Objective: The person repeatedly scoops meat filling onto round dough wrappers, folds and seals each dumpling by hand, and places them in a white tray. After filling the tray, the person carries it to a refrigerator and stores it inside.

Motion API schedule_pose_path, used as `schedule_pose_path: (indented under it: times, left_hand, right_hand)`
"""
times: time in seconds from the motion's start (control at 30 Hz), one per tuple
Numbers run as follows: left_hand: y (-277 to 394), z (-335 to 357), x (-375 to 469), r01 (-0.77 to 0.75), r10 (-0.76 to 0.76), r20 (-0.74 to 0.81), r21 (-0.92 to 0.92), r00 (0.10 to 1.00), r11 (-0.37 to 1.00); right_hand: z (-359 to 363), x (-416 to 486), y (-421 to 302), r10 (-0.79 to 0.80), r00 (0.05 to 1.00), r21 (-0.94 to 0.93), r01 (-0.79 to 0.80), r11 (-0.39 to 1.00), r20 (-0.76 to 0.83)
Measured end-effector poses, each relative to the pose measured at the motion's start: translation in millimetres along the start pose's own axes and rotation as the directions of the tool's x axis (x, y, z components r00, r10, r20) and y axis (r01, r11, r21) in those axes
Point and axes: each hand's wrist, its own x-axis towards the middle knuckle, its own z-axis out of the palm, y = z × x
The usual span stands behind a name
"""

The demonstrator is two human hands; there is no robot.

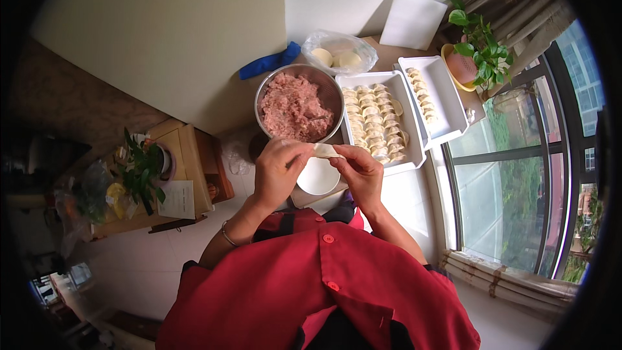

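Note:
Between my left hand (281, 167) and my right hand (360, 171) is a folded dumpling (324, 150), its two ends pinched in my fingers. Right under it stands a small white bowl (318, 178), partly covered by my hands. Just beyond my left hand sits a large metal bowl (336, 92) heaped with pink minced meat (297, 107). A white tray (412, 143) right of the bowl holds rows of shaped dumplings (373, 119). Farther right, a second white tray (449, 107) carries one row of dumplings (423, 97) along its left side.
Behind the metal bowl are a clear plastic bag (362, 46) with round dough wrappers (349, 60) and a blue cloth (270, 61). A white board (413, 19) leans on the wall. One potted plant (478, 53) stands near the window, another (141, 170) on a wooden cabinet (182, 146) at left.

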Motion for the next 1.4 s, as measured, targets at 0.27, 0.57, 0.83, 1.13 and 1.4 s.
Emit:
schedule_pose_path:
  times: [0.27, 0.57, 0.83, 1.13, 1.4]
  left_hand:
    - [11, -2, 0, -0.164, 0.162, 0.106, 0.004, 0.981, 0.987]
    - [15, 21, -4, -0.189, 0.181, 0.211, 0.019, 0.961, 0.982]
    - [11, 78, -33, -0.039, 0.077, 0.411, -0.099, 0.908, 0.994]
    - [12, 152, -54, 0.071, 0.021, 0.649, -0.115, 0.76, 0.991]
    - [5, 169, -50, 0.191, -0.199, 0.557, 0.073, 0.806, 0.979]
  right_hand:
    - [-8, -7, -4, 0.161, 0.987, 0.121, -0.162, 0.979, 0.014]
    - [-30, -25, 5, 0.119, 0.993, 0.026, -0.119, 0.993, -0.001]
    - [-82, -59, 35, 0.447, 0.891, 0.034, -0.45, 0.892, 0.074]
    - [-150, -70, 73, 0.626, 0.725, -0.247, -0.576, 0.779, 0.287]
    - [-187, -4, 159, 0.496, 0.834, -0.378, -0.552, 0.743, -0.244]
